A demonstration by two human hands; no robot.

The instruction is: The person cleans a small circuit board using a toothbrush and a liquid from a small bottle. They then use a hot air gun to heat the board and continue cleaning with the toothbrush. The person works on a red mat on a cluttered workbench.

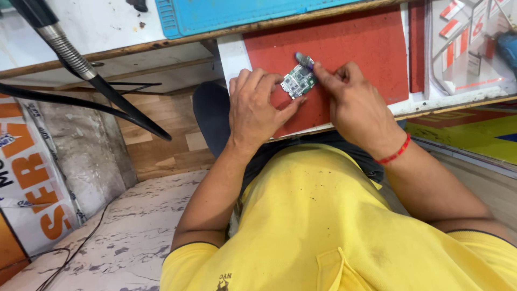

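Yellow shirt (323,226) nearest; left hand (256,105) pinches circuit board (298,82), right hand (350,99) grips tool (304,60), over red mat (350,48).

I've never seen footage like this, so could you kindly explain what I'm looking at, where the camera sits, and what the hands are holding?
There is no machine here: one camera worn on a person's head looks down past a yellow shirt at their own two bare hands. The left hand steadies a small green circuit board by its edges on a red mat. The right hand, with a red thread at the wrist, holds a slim tool whose tip meets the board's upper corner; what kind of tool, I cannot tell. The mat lies on a white bench. A blue mat lies beyond, and a black hose crosses on the left.
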